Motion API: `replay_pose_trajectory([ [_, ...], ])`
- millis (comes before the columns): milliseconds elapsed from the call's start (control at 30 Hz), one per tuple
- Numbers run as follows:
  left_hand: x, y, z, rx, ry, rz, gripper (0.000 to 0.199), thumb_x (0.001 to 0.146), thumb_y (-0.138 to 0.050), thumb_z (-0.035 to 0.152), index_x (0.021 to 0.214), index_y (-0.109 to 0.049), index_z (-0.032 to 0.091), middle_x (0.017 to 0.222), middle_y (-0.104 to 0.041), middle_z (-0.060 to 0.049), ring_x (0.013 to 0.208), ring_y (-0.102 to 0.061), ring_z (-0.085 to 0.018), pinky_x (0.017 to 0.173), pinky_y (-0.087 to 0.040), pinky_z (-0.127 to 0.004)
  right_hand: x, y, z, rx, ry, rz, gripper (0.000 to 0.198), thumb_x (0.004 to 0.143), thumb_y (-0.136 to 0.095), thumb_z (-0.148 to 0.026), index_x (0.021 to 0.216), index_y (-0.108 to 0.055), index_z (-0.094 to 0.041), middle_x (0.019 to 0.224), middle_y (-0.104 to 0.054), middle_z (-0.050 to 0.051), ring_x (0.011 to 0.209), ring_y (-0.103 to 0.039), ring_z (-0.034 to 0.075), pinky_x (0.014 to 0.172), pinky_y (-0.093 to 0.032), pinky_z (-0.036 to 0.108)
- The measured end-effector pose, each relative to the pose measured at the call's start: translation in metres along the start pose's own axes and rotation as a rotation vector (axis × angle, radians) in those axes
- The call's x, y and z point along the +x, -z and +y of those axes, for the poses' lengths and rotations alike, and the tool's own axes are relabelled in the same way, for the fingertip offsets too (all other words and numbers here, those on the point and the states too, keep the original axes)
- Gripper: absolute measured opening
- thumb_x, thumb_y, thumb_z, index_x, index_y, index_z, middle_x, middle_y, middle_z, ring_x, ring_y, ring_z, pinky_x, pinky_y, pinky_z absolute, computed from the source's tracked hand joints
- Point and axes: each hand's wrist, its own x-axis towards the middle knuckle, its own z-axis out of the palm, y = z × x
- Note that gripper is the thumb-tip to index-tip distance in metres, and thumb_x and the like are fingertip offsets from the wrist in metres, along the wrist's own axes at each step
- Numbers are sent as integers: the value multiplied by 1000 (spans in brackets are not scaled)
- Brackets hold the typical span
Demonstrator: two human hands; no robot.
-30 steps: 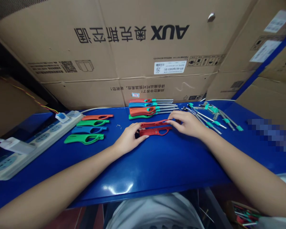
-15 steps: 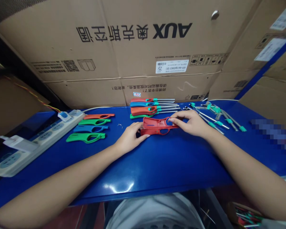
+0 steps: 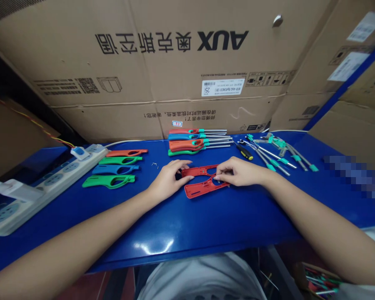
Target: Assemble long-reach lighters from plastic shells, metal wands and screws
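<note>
Two red lighter shell halves lie side by side on the blue table. The far half has its left end between the thumb and fingers of my left hand. Nearer to me, the other half shows its hollow inner side and lies at a slant. My right hand pinches the right, trigger-loop end of this near half, and its fingers cover part of both halves' tips. Beyond my right hand lies a black and yellow screwdriver.
Assembled lighters are stacked at the back. Coloured shell halves lie in a row at left beside a white power strip. Small screws lie near my left hand. Metal tubes with teal parts spread at right. A large carton stands behind.
My right hand has brought its red half from the far side to the near side of the other one. The screwdriver, hidden behind that hand before, now shows.
</note>
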Motion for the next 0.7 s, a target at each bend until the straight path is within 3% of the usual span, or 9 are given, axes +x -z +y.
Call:
replay_pose_trajectory([
  [267, 0, 1, 1, -6, -7, 2, 39, 88, -72, 31, 123, -62, 20, 101, -70, -6, 95, -67, -21, 87, -56, -37, 0, 1, 4, -117, 9, -4, 41, 89, -59, -48, 61, -52, -18, 53, -48, -4, 49, -39, 9, 51, -30, 24],
  [700, 0, 2, 4, 13, -7, 2, 37, 89, -69, 36, 122, -64, 20, 106, -70, -8, 100, -66, -23, 89, -55, -39, 2, 1, 12, -295, 56, 32, 51, 91, -57, -53, 55, -46, -19, 49, -39, -5, 46, -31, 8, 50, -22, 26],
])
